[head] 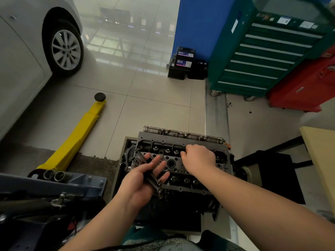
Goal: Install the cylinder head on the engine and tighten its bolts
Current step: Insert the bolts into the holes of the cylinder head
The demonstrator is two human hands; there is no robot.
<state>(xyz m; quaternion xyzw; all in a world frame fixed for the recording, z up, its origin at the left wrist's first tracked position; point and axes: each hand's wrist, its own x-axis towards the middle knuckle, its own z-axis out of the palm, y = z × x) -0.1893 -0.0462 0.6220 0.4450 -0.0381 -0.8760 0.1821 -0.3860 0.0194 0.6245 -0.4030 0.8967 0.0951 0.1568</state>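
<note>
The dark grey cylinder head (174, 164) lies flat on top of the engine block (181, 201), low in the middle of the view. My left hand (143, 180) hovers over its left part, palm up, cradling a bundle of long dark head bolts (145, 171). My right hand (197, 157) is curled, knuckles up, over the head's upper middle, its fingertips pressed at a hole there. Whatever the right fingers pinch is hidden.
A yellow lift arm (79, 134) with a black pad stretches across the floor on the left, next to a white car (27, 51). A green tool cabinet (262, 55) and a red cabinet (304, 82) stand at the right rear. Car batteries (184, 64) sit by a blue wall.
</note>
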